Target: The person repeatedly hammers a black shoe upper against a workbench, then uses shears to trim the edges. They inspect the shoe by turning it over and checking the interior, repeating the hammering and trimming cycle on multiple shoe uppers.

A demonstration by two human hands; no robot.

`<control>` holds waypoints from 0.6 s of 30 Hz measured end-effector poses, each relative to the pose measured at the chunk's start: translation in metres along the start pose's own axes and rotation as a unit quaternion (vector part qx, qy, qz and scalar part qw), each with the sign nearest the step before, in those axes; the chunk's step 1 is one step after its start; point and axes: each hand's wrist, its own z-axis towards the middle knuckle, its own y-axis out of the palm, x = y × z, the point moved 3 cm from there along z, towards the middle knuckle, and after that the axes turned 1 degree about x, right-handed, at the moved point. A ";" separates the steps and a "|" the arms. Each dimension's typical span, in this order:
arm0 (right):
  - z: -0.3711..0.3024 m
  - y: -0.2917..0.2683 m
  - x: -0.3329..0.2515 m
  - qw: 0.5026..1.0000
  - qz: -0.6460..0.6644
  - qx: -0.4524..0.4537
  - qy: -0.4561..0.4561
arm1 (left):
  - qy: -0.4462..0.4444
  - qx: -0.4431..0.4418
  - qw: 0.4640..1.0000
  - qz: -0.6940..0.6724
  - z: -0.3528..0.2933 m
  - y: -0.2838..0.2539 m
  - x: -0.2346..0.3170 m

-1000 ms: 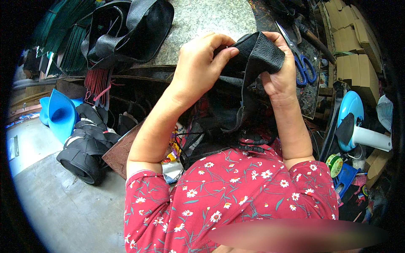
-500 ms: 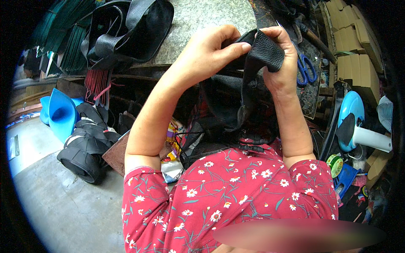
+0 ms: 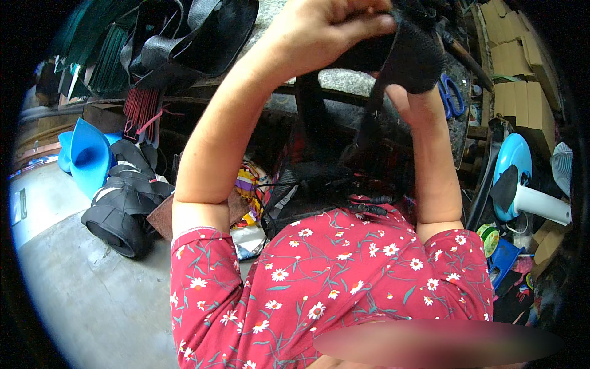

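Note:
Up at the top edge, my left hand (image 3: 329,31) is closed, its thumb and fingers pinching the edge of a black leather piece (image 3: 418,58). A long black strip of it hangs down between my forearms. My right hand (image 3: 421,104) is behind the piece on the right; the palm and wrist show, while leather covers most of the fingers. The grained leather drapes over that hand. Just right of it lie blue-handled scissors (image 3: 453,96) on the worktop.
More black leather pieces (image 3: 215,46) sit on the grey stone-like worktop (image 3: 350,80). A wooden tool handle (image 3: 468,64) and cardboard boxes (image 3: 516,101) are at right, above a blue fan (image 3: 511,169). Black shoes (image 3: 123,212) and blue foam sheets (image 3: 89,160) lie at left.
Both hands have moved up and slightly right with the black leather piece, away from my body. The leather has turned and now covers most of my right hand's fingers.

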 end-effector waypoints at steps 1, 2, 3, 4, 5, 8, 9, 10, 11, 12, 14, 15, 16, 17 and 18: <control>-0.001 0.001 0.005 0.996 0.060 -0.028 0.058 | 0.026 0.027 0.999 0.015 0.004 -0.004 0.006; -0.001 0.003 0.011 0.973 0.159 -0.068 0.153 | 0.012 -0.002 1.000 0.021 0.009 -0.004 0.010; -0.002 0.006 0.015 0.950 0.223 -0.101 0.191 | 0.049 -0.020 0.996 0.074 0.011 -0.005 0.019; -0.001 0.006 0.017 0.948 0.185 -0.142 0.215 | 0.023 -0.064 0.993 0.098 0.015 0.000 0.022; 0.001 0.007 0.020 0.968 0.093 -0.133 0.191 | 0.000 -0.109 0.986 0.123 0.019 0.005 0.025; 0.005 0.002 0.017 0.952 -0.293 0.019 -0.086 | 0.048 -0.021 0.996 0.073 0.026 0.010 0.037; 0.002 0.002 0.019 0.935 -0.311 0.065 -0.158 | 0.041 0.003 0.998 0.053 0.026 0.010 0.038; 0.000 -0.003 0.027 0.960 -0.246 0.091 -0.096 | 0.035 0.027 0.998 0.033 0.025 0.010 0.038; -0.003 -0.009 0.036 0.977 -0.177 0.114 -0.032 | 0.017 0.054 0.998 0.038 0.019 0.008 0.037; -0.006 -0.016 0.043 0.984 -0.107 0.137 0.033 | 0.012 0.046 0.990 0.133 0.013 0.007 0.037; -0.006 -0.030 0.043 0.975 -0.170 0.141 -0.017 | 0.006 0.027 0.946 0.323 0.000 0.005 0.033; -0.005 -0.035 0.039 0.943 -0.295 0.128 -0.088 | -0.016 0.008 0.959 0.284 -0.009 0.006 0.031; -0.004 -0.036 0.033 0.890 -0.413 0.113 -0.158 | -0.038 -0.010 0.969 0.244 -0.017 0.008 0.028; -0.003 -0.035 0.030 0.882 -0.419 0.098 -0.192 | -0.117 -0.055 0.965 0.229 -0.025 0.010 0.022; -0.003 -0.033 0.025 0.873 -0.424 0.083 -0.225 | -0.117 -0.046 0.974 0.191 -0.029 0.011 0.018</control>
